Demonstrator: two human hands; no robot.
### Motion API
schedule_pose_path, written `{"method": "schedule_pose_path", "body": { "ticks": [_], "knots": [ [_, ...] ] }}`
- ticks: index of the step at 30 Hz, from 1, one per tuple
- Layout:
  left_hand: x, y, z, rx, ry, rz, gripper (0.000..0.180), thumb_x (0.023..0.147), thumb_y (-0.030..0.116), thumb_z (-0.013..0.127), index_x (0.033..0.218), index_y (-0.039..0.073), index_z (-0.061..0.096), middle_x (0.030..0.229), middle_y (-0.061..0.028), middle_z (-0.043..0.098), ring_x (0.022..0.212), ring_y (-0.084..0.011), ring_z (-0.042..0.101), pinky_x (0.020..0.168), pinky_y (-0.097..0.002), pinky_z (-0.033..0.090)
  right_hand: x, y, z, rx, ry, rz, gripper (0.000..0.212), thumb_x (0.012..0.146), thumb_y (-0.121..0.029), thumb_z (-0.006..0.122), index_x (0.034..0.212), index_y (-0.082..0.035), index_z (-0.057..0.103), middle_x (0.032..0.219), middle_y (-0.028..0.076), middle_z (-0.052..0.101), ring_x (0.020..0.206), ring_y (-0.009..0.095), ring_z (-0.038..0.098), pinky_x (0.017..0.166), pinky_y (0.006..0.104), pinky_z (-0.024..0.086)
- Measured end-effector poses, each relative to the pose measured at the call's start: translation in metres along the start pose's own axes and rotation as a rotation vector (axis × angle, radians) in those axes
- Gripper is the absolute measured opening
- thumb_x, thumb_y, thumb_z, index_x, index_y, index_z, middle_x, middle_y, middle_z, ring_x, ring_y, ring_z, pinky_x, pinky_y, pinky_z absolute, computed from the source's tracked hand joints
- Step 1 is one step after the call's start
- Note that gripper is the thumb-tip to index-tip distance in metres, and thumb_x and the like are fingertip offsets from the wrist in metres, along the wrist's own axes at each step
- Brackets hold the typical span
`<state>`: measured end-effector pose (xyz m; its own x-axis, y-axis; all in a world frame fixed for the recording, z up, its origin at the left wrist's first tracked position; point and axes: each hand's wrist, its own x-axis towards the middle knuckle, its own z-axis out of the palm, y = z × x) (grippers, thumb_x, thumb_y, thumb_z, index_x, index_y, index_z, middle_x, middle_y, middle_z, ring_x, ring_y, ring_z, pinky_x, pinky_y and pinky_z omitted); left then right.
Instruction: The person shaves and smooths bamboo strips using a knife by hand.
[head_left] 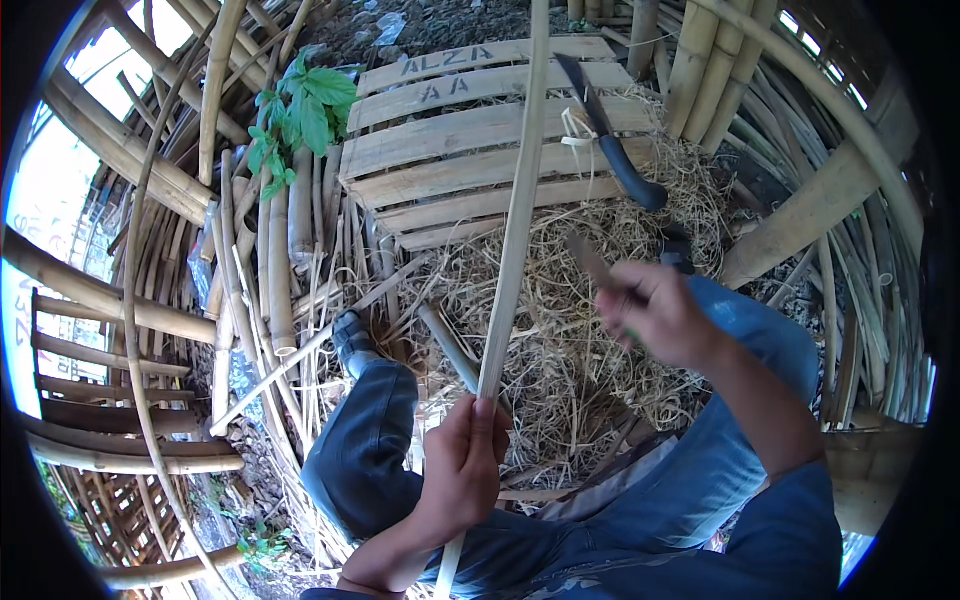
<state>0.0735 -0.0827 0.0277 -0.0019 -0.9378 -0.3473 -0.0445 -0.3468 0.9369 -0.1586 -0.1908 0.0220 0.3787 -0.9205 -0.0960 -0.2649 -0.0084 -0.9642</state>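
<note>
My left hand (462, 462) is wrapped round a long, pale bamboo strip (516, 220). The strip runs from my lap up past the top edge of the picture. To its right, my right hand (655, 312) is closed on a knife (588, 260), whose short blade points up and to the left, apart from the strip. Motion slightly smears that hand, and most of the knife's handle is hidden in it. Beyond the hands, a machete (628, 170) with a dark curved handle lies on a slatted wooden crate (440, 140).
Bamboo shavings (560, 370) cover the ground between my bent legs. A short bamboo piece (448, 345) lies near my left knee. Cut poles (278, 270) and a leafy green plant (310, 105) are at the left. Thick bamboo posts (800, 215) stand at the right.
</note>
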Motion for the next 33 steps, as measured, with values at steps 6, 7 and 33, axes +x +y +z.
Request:
{"method": "schedule_pose_path", "body": {
  "ticks": [6, 7, 33],
  "knots": [
    [0.002, 0.004, 0.007, 0.09, -0.062, -0.033, 0.033, 0.103, 0.024, 0.036, 0.084, 0.003, 0.052, 0.059, 0.0031, 0.041, 0.051, -0.0037, 0.032, 0.046, -0.0214, 0.026, -0.006, -0.027, 0.031, 0.328, -0.431, 0.254, 0.018, 0.097, -0.016, 0.052, 0.09, 0.0, 0.056, 0.07, 0.003, 0.056, 0.056, 0.007, 0.051, 0.05, 0.0214, 0.043],
    [0.002, 0.004, 0.008, 0.1, -0.073, -0.028, 0.033, 0.103, 0.024, 0.037, 0.084, 0.002, 0.052, 0.059, 0.0029, 0.041, 0.051, -0.0039, 0.033, 0.047, -0.0216, 0.027, -0.007, -0.025, 0.031, 0.302, -0.509, 0.37, 0.017, 0.097, -0.014, 0.05, 0.092, 0.001, 0.056, 0.072, 0.004, 0.058, 0.058, 0.007, 0.052, 0.052, 0.0217, 0.044],
    [0.001, 0.009, 0.014, 0.203, -0.006, 0.047, 0.03, 0.103, 0.017, 0.037, 0.083, 0.0, 0.051, 0.057, 0.0016, 0.042, 0.051, -0.004, 0.034, 0.046, -0.0231, 0.029, -0.018, -0.009, 0.053, -0.696, 0.052, -0.446, 0.031, 0.096, -0.023, 0.048, 0.074, -0.001, 0.047, 0.05, 0.013, 0.052, 0.037, 0.025, 0.053, 0.034, 0.0355, 0.04]
  ]
}}
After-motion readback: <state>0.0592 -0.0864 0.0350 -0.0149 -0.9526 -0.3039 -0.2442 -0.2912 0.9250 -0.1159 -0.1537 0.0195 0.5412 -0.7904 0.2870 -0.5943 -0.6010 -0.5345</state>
